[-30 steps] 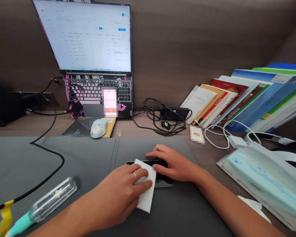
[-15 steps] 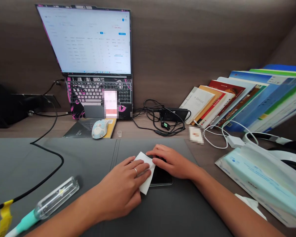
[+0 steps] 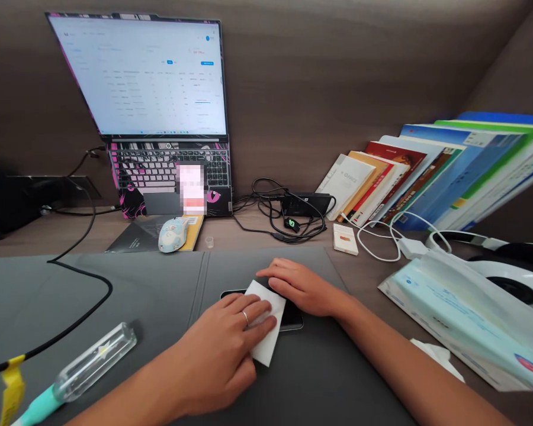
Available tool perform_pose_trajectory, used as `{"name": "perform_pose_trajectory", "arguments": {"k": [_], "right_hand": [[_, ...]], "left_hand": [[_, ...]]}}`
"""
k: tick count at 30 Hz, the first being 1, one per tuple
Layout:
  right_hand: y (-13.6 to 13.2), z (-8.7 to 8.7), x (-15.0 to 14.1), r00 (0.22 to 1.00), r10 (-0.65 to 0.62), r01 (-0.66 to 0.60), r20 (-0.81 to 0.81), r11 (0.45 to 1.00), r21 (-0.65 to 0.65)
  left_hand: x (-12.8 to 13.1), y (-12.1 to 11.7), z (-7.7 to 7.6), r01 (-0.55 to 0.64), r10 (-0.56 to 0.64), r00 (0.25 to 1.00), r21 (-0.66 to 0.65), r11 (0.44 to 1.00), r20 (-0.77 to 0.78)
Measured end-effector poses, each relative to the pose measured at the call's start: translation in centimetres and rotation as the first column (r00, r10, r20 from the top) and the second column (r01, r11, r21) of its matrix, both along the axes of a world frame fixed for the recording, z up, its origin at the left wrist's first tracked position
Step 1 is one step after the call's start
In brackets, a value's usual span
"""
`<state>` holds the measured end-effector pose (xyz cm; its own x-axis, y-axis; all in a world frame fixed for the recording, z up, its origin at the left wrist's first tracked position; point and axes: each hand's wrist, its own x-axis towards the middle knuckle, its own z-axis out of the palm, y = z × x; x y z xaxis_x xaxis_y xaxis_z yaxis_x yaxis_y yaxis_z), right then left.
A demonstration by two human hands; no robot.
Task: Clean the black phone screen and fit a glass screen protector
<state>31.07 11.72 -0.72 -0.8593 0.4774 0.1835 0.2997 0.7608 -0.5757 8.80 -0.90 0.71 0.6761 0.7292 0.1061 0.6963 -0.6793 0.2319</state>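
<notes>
A dark-screened phone (image 3: 292, 320) lies flat on the grey desk mat (image 3: 151, 284). Across its middle rests a folded white tissue (image 3: 270, 340), hiding part of the screen. My left hand (image 3: 231, 337), with a ring on one finger, holds the tissue under its fingers and presses it onto the phone. My right hand (image 3: 299, 287) lies over the phone's far right part, fingers stretched out to the left; part of the phone is hidden below it. To the left of my left forearm lies a clear bottle (image 3: 98, 361) with a turquoise end.
An open laptop (image 3: 171, 177) stands at the back, a patterned mouse (image 3: 173, 234) before it. Coiled cables (image 3: 288, 219), leaning books (image 3: 404, 177) and a small white box (image 3: 345, 239) sit right of it. A tissue pack (image 3: 471, 313) and white headphones (image 3: 506, 278) lie far right.
My left hand slid the tissue away from me over the phone, then back toward me. My right hand stays over the phone, its thumb drawn in slightly. The view has shifted somewhat.
</notes>
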Motion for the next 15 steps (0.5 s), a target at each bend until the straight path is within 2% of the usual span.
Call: {"name": "perform_pose_trajectory", "arguments": {"k": [6, 12, 15], "right_hand": [[0.0, 0.2, 0.1, 1.0, -0.006, 0.006, -0.002, 1.0, -0.002], [-0.2, 0.3, -0.1, 1.0, -0.025, 0.025, 0.008, 1.0, 0.011], [-0.2, 0.2, -0.1, 1.0, -0.027, 0.027, 0.009, 1.0, 0.008]], "left_hand": [[-1.0, 0.3, 0.2, -0.128, 0.131, 0.99, 0.055, 0.99, -0.06], [-0.3, -1.1, -1.0, -0.189, 0.212, 0.971, 0.184, 0.965, -0.112], [0.0, -1.3, -1.4, -0.206, 0.232, 0.965, 0.196, 0.959, -0.124]]}}
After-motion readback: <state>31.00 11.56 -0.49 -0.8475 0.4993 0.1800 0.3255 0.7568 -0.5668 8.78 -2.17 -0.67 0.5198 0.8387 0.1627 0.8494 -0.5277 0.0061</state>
